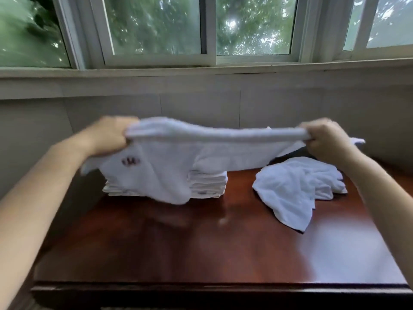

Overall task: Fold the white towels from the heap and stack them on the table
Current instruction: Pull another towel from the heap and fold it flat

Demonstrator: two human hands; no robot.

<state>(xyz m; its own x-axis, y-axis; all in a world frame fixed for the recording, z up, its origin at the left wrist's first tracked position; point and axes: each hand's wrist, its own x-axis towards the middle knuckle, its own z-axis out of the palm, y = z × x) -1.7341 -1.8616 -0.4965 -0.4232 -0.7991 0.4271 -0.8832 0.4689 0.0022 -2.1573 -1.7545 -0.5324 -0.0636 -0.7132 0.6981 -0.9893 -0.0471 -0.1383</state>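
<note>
**White towel stretched between both hands above the bench**

We hold a white terry-cloth towel (214,139) in the air, pulled out lengthwise between our two hands. Our left hand (109,135) grips its left end with fingers curled round the bunched cloth; our right hand (324,137) grips the right end the same way, with a small corner of cloth sticking out past the knuckles. The towel sags below its top edge, and the lower left part hangs down, showing a small dark red embroidered mark (130,161). The picture is blurred around the hands and the cloth.

Under and behind the hanging part, a neat stack of folded white towels (207,183) stands on the glossy dark red-brown wooden bench (201,247), partly hidden by the held towel. To the right of the stack, apart from it, lies a loose heap of crumpled white towels (297,186), one corner trailing toward the front of the bench.

Behind the bench we see a pale wall and a white-framed sliding window (210,30) with green trees beyond.
</note>
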